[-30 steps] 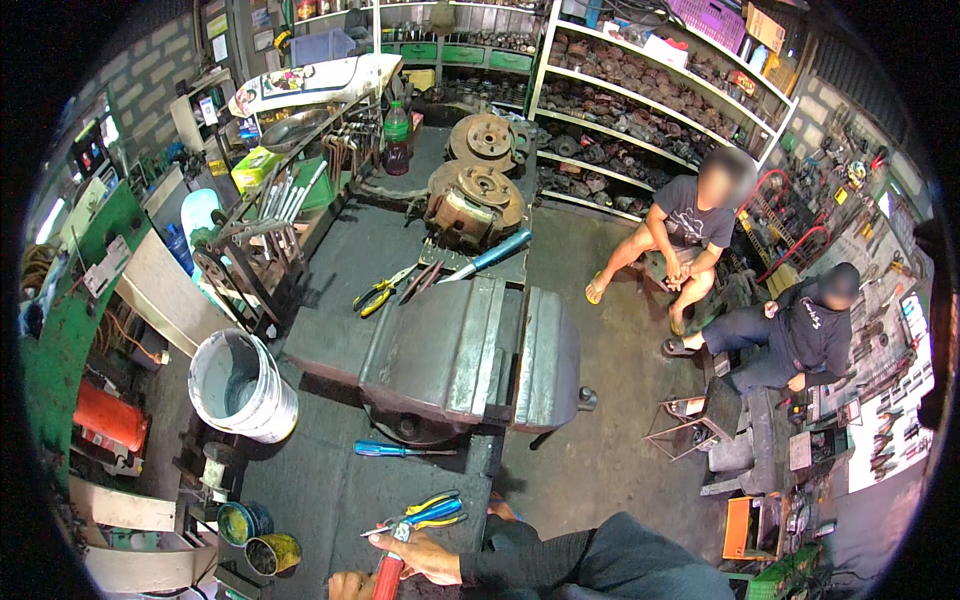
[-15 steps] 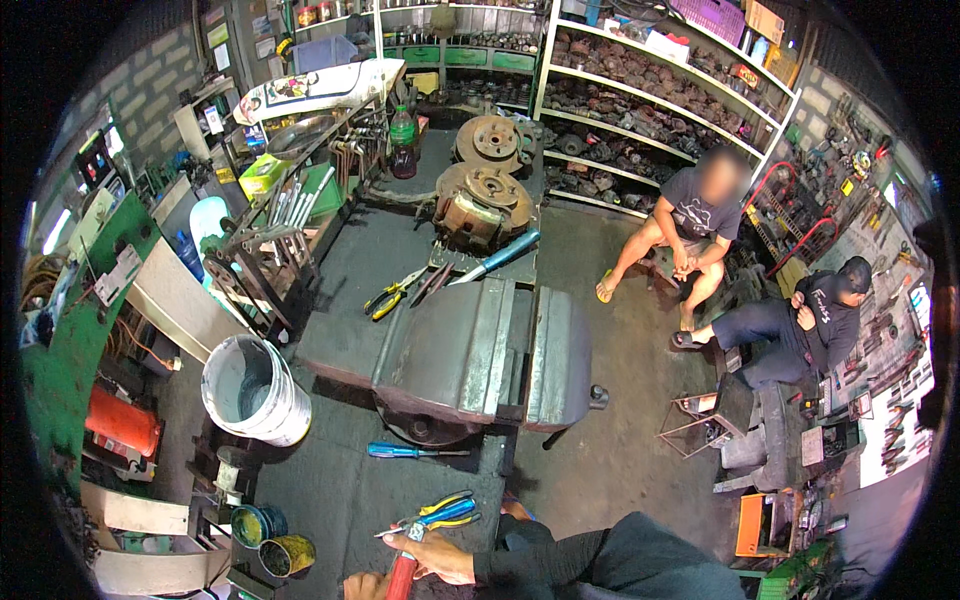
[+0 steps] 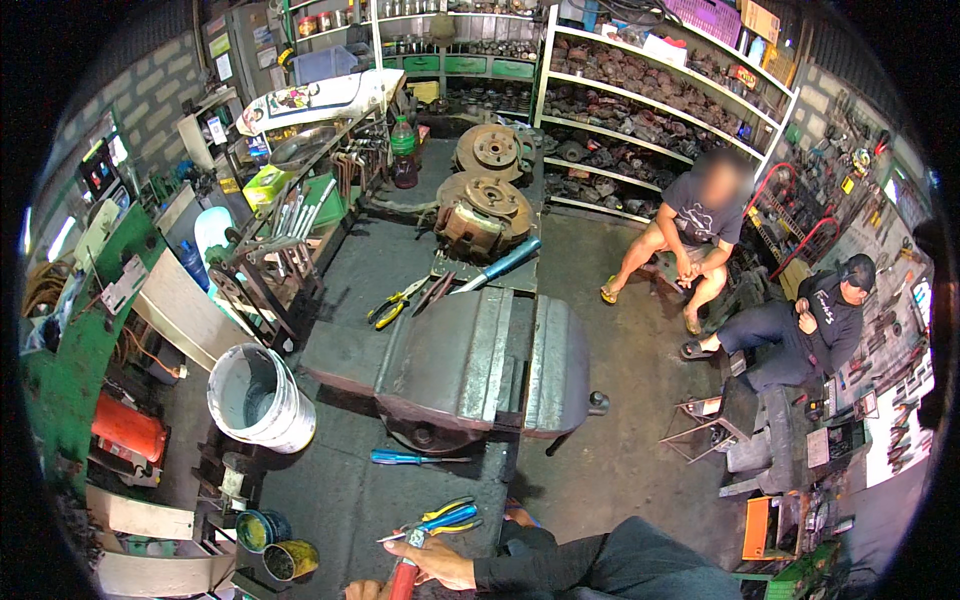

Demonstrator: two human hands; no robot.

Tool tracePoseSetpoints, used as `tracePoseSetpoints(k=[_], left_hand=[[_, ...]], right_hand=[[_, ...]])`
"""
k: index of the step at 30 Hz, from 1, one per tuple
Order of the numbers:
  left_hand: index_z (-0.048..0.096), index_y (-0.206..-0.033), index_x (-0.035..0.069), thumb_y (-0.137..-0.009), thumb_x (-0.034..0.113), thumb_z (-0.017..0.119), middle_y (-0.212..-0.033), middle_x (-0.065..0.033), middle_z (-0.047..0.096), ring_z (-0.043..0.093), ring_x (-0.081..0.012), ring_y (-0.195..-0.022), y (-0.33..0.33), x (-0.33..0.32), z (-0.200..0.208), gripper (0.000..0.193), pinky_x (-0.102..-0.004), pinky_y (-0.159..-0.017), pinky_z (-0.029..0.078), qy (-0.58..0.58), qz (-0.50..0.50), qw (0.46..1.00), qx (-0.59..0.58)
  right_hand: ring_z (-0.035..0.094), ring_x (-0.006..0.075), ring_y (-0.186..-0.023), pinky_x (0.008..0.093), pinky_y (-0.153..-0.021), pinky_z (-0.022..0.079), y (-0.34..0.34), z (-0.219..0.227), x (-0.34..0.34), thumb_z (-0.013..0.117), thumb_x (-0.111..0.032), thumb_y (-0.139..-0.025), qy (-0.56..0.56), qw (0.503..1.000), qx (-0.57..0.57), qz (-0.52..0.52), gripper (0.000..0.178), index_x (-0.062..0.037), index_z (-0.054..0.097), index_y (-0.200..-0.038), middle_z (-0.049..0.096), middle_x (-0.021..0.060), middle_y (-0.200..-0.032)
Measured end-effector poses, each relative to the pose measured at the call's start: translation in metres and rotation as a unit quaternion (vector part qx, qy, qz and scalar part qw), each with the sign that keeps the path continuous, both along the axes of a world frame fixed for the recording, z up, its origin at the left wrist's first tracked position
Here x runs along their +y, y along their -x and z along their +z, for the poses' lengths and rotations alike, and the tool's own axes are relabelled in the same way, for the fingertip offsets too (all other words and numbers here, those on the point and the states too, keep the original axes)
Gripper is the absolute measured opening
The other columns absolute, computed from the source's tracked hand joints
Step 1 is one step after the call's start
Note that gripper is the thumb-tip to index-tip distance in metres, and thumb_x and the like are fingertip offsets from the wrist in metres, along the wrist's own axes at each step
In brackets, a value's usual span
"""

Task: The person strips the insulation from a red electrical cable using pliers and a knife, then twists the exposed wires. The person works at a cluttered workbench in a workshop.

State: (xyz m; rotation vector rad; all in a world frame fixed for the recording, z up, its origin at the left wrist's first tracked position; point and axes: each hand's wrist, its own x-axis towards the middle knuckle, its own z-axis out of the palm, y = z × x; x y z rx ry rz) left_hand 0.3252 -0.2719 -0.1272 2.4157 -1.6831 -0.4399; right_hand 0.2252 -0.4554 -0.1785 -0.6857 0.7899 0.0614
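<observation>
My right hand (image 3: pixel 447 563), in a dark sleeve, is closed around a red-handled tool (image 3: pixel 403 578) with a short metal part at its upper end. Its exact kind is unclear. Only the knuckles of my left hand (image 3: pixel 368 590) show at the lower edge, just left of the red handle; its fingers are mostly cut off. Just beyond my right hand lie pliers with blue and yellow handles (image 3: pixel 452 514) on the dark workbench (image 3: pixel 345 490). A blue-handled screwdriver (image 3: pixel 400 457) rests farther off, in front of a large bench vise (image 3: pixel 450 360).
Beyond the vise are yellow-handled pliers (image 3: pixel 398 302), a blue-handled tool (image 3: pixel 505 262) and rusty brake discs (image 3: pixel 488 196). A white bucket (image 3: pixel 290 425) stands left, with small cans (image 3: pixel 290 560) nearer. Two people (image 3: pixel 700 215) sit to the right, before shelves of parts (image 3: pixel 630 95).
The view has tilted slightly, so the bench appears a little lower. My right hand keeps its grip on the red-handled tool. The seated person in the cap has turned their head.
</observation>
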Motion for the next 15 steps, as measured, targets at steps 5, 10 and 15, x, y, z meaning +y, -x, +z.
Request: tracePoseSetpoints(k=[5, 10, 15], left_hand=[[0.064, -0.134, 0.006, -0.09, 0.029, 0.053, -0.137, -0.0219, 0.055, 0.047, -0.0472, -0.131, 0.006, -0.001, 0.006, 0.051, -0.0595, -0.116, 0.036, -0.047, 0.042, 0.998, 0.032], [0.064, -0.135, 0.006, -0.092, 0.033, 0.054, -0.129, -0.023, 0.056, 0.05, -0.0476, -0.123, 0.001, 0.004, -0.008, 0.052, -0.0603, -0.111, 0.039, -0.013, 0.017, 1.0, 0.002], [0.066, -0.131, 0.007, -0.095, 0.036, 0.051, -0.114, -0.019, 0.059, 0.054, -0.0425, -0.106, 0.007, -0.008, 0.005, 0.049, -0.0557, -0.096, 0.044, 0.115, 0.009, 0.993, 0.023]], right_hand=[[0.056, 0.0109, -0.086, 0.0333, -0.063, 0.05, 0.002, 0.004, -0.004, 0.073, -0.068, -0.09, -0.003, 1.0, -0.004, 0.02, 0.062, -0.0196, 0.061, -0.126, 0.055, -0.004, -0.099], [0.057, 0.013, -0.089, 0.0359, -0.065, 0.051, 0.002, 0.006, -0.003, 0.074, -0.067, -0.09, -0.002, 1.0, -0.004, 0.006, 0.062, -0.0203, 0.061, -0.129, 0.056, -0.0025, -0.103], [0.058, 0.0164, -0.095, 0.0397, -0.07, 0.053, 0.001, 0.001, -0.002, 0.074, -0.068, -0.089, -0.002, 1.0, 0.009, 0.008, 0.067, -0.0203, 0.059, -0.134, 0.056, -0.0006, -0.108]])
